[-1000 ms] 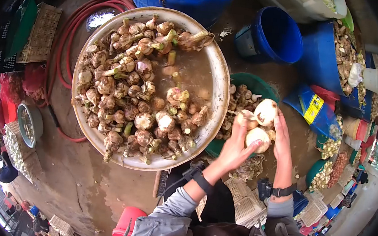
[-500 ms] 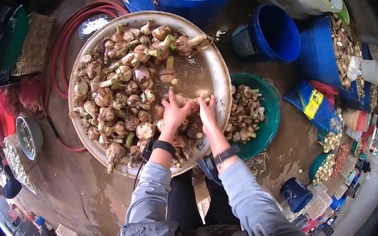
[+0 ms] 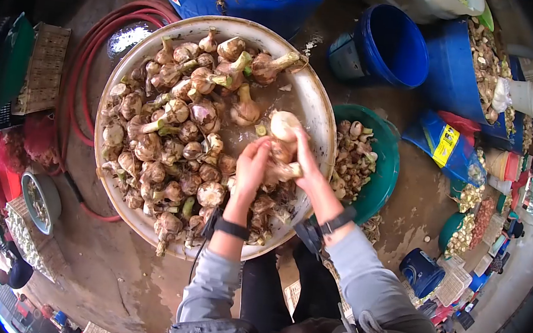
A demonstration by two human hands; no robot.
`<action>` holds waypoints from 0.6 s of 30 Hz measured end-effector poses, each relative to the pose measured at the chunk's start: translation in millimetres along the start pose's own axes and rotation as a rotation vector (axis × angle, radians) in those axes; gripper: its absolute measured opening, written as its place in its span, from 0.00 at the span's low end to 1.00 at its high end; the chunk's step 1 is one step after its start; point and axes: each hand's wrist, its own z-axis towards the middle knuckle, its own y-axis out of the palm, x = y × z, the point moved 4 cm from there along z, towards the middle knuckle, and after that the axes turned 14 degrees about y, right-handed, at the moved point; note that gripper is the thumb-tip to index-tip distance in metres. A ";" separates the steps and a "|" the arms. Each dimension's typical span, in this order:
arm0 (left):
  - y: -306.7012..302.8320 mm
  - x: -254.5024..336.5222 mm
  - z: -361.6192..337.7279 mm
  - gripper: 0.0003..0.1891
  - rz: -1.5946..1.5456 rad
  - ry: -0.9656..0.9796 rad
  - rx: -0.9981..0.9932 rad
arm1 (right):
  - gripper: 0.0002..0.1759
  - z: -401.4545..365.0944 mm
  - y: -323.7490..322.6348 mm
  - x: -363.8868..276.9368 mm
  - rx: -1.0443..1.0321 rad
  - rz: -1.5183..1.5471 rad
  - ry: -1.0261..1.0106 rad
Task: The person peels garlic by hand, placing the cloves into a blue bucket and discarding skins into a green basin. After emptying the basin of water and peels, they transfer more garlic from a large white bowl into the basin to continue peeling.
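Observation:
A wide white basin (image 3: 104, 179) is heaped with brown-skinned garlic bulbs (image 3: 146, 145), many with thick cut stems. Over its right side, my left hand (image 3: 251, 173) and my right hand (image 3: 308, 161) close from both sides on a garlic bulb with its stem (image 3: 284, 170), slightly smeared by motion. Just beyond the fingertips is a pale, peeled garlic bulb (image 3: 284, 125), close to the right fingers. Another stemmed bulb (image 3: 244, 109) and a small cut piece of stem (image 3: 260, 129) lie on the basin's wet bottom to the left of it.
A green tub (image 3: 390, 173) of smaller bulbs stands against the basin's right side. Beyond are a blue bucket (image 3: 393, 46) and a large blue tub (image 3: 244, 8) of pale bulbs. A red hose (image 3: 84, 76) coils on the left. People sit far off at lower left.
Both hands have come up from low among the bulbs with a stemmed garlic bulb between them. The pale peeled bulb now shows plainly beyond the fingers. The stemmed bulb farther back has shifted slightly.

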 end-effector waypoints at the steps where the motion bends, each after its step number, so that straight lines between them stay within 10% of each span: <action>1: 7.1 6.3 -15.3 0.14 -0.004 0.058 0.039 | 0.38 -16.9 -0.6 -0.4 -0.113 0.076 -0.022; 7: 143.0 57.6 -114.4 0.14 0.127 0.433 -0.158 | 0.32 -193.0 -73.6 -68.5 -0.015 -0.071 -0.294; 9: 175.1 42.1 -124.1 0.19 0.248 0.230 -0.362 | 0.32 -202.7 -152.6 -71.6 0.228 -0.042 -0.222; 13: 122.0 46.6 -117.0 0.17 0.680 0.387 -0.243 | 0.25 -200.7 -205.2 -92.0 0.900 -1.311 -0.487; 16: 30.9 42.8 -67.6 0.14 0.698 0.570 0.068 | 0.21 -186.5 -88.2 -80.7 0.523 -1.143 -0.486; 18: -14.0 25.1 -24.5 0.21 0.689 0.202 0.229 | 0.22 -117.2 -48.9 -53.5 0.109 -0.915 -0.405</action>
